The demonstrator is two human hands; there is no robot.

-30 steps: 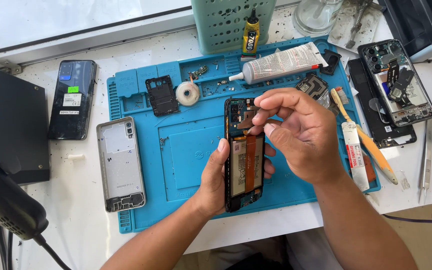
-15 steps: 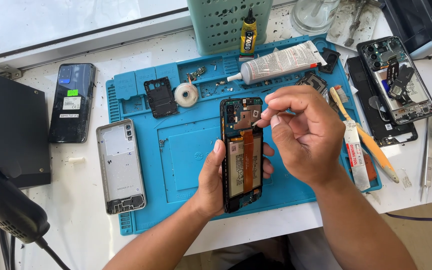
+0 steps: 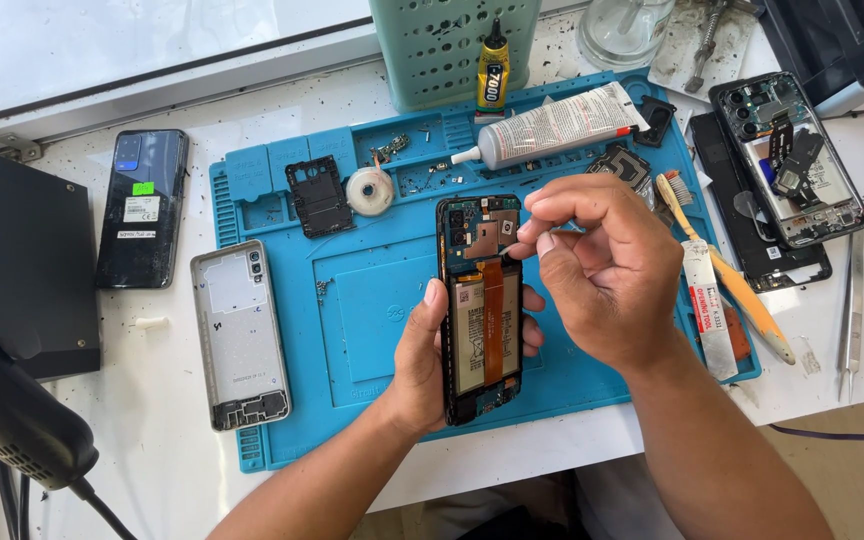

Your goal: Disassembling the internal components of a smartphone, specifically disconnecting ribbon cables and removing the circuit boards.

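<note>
Over the blue repair mat (image 3: 372, 330), left hand (image 3: 432, 360) grips an opened phone (image 3: 482, 305) upright-ish, back cover off, battery and orange flex cable showing; thumb on the left edge, fingers (image 3: 532, 335) wrapped round the right edge. Right hand (image 3: 607, 270) sits just beside the phone's upper part, thumb and forefinger pinched together at the top right near the camera area; whether something tiny sits between them, cannot tell. On the mat, left of the phone: silver back cover (image 3: 240, 335) lying flat, half off the mat edge, small black frame piece (image 3: 318, 195), roll of tape (image 3: 369, 190). Behind the phone a glue tube (image 3: 557, 125) lies across the mat's top, small yellow-black glue bottle (image 3: 493, 65) stands against a green basket (image 3: 442, 45). Right of the hand: toothbrush (image 3: 722, 275), white opening tool (image 3: 707, 310), another opened phone (image 3: 787, 160), tweezers (image 3: 852, 310) on the white surface (image 3: 152, 440). Far left: dark phone (image 3: 144, 208) face down, black box (image 3: 12, 260), black heat gun handle (image 3: 12, 420)
</note>
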